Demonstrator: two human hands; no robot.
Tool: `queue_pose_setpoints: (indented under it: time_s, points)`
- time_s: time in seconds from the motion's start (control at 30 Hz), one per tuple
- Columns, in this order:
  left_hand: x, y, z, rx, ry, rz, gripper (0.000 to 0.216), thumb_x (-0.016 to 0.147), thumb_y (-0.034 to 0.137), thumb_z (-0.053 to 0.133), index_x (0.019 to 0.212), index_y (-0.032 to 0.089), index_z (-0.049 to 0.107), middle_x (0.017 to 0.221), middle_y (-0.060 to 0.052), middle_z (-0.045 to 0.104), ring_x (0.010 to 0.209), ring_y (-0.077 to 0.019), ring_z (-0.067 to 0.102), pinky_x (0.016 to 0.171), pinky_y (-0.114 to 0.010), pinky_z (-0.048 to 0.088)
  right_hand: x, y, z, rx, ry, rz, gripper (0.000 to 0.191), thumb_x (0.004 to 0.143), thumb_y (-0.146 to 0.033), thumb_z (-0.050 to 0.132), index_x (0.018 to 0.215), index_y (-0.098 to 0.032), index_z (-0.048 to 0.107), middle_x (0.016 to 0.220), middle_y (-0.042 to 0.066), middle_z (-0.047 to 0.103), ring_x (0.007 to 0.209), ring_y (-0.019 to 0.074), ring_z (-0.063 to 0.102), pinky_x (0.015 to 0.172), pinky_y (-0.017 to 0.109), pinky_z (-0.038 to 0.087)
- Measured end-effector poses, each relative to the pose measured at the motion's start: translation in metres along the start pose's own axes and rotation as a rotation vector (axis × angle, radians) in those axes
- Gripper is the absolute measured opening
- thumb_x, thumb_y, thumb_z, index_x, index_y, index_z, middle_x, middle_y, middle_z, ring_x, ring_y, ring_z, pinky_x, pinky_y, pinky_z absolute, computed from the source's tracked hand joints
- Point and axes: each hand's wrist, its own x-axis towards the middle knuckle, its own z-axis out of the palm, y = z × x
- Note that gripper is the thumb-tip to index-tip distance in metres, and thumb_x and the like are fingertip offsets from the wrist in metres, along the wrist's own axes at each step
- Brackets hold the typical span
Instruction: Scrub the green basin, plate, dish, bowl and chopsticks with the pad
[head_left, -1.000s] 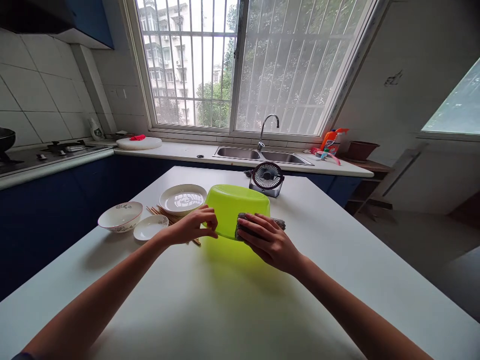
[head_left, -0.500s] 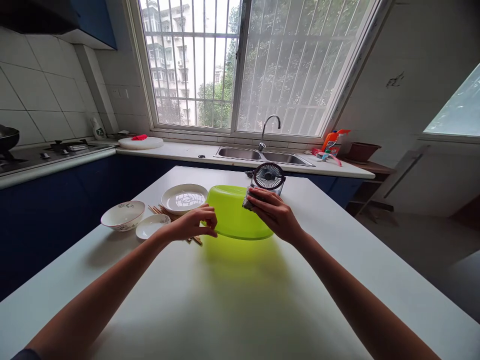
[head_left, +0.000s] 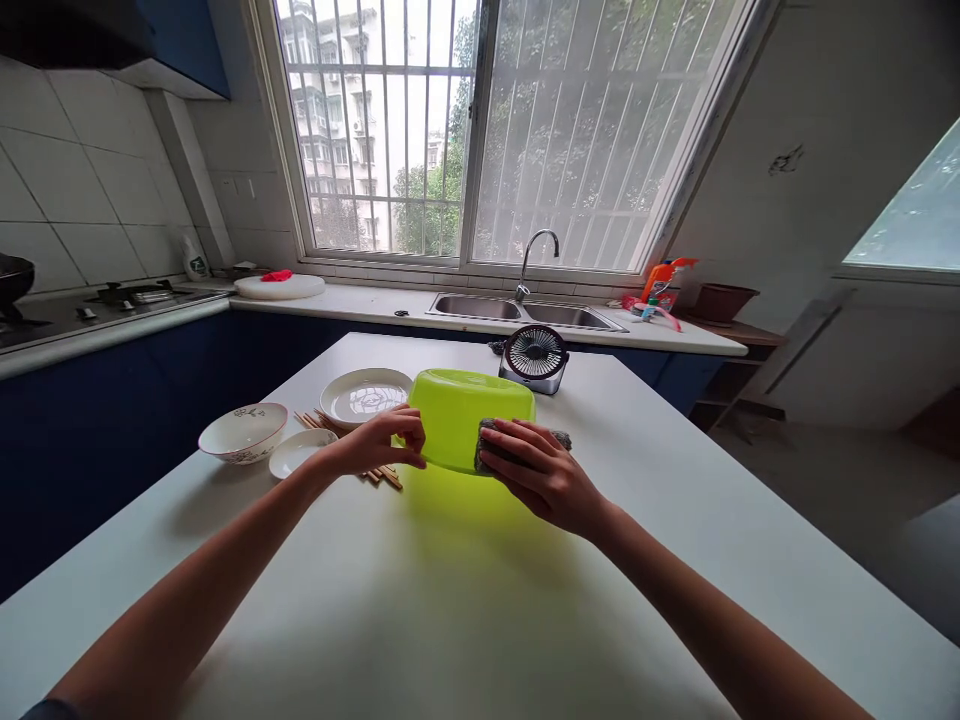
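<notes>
A lime-green plastic basin (head_left: 465, 410) lies upside down on the white island counter (head_left: 465, 600). My left hand (head_left: 379, 445) grips its left rim with fingers curled. My right hand (head_left: 536, 470) presses a dark grey scouring cloth (head_left: 517, 445) against the basin's near right side, fingers closed over the cloth.
Left of the basin lie wooden chopsticks (head_left: 375, 470), a white plate (head_left: 366, 396), a small saucer (head_left: 301, 452) and a patterned bowl (head_left: 241, 432). A small black desk fan (head_left: 534, 358) stands behind the basin. The sink (head_left: 525, 312) and tap sit under the window; a stove is at far left.
My right hand with the cloth slid from the basin's far top back down to its near right side. The left hand stayed on the left rim.
</notes>
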Motion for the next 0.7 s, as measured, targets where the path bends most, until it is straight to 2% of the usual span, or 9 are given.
queue_pose_setpoints:
  time_s: [0.1,0.27,0.4,0.7]
  points:
    - [-0.002,0.0,-0.001,0.02,-0.034,-0.002,0.034,0.085,0.046,0.068,0.073,0.017,0.057,0.077,0.0,0.053,0.077,-0.0149,0.044,0.069,-0.026,0.038,0.003,0.005,-0.001,-0.024,0.002,-0.001,0.04,0.098,-0.016,0.051,0.138,-0.023,0.054,0.135,0.01,0.062,0.134,0.0243,0.05,0.108,0.046,0.046]
    - [-0.004,0.003,-0.002,0.03,-0.069,0.014,0.034,0.086,0.046,0.068,0.074,0.016,0.057,0.077,0.0,0.053,0.077,-0.0148,0.045,0.07,-0.027,0.037,0.014,0.028,-0.002,0.023,0.112,0.143,0.041,0.098,-0.016,0.052,0.137,-0.028,0.056,0.137,0.01,0.06,0.131,0.0258,0.052,0.104,0.047,0.049]
    - [-0.005,0.003,-0.001,0.015,-0.06,0.017,0.036,0.085,0.049,0.068,0.074,0.016,0.057,0.077,-0.001,0.054,0.077,-0.0151,0.046,0.069,-0.027,0.037,0.015,0.041,-0.002,0.134,0.13,0.228,0.04,0.099,-0.019,0.052,0.137,-0.028,0.056,0.137,0.011,0.06,0.127,0.0256,0.056,0.103,0.047,0.051]
    - [-0.004,-0.003,-0.004,-0.028,0.009,-0.002,0.034,0.083,0.047,0.071,0.073,0.017,0.058,0.076,0.001,0.052,0.076,-0.0145,0.044,0.068,-0.026,0.037,0.001,0.021,-0.004,0.073,0.121,0.107,0.047,0.095,-0.011,0.055,0.139,-0.028,0.054,0.137,0.011,0.06,0.133,0.0268,0.051,0.103,0.048,0.051]
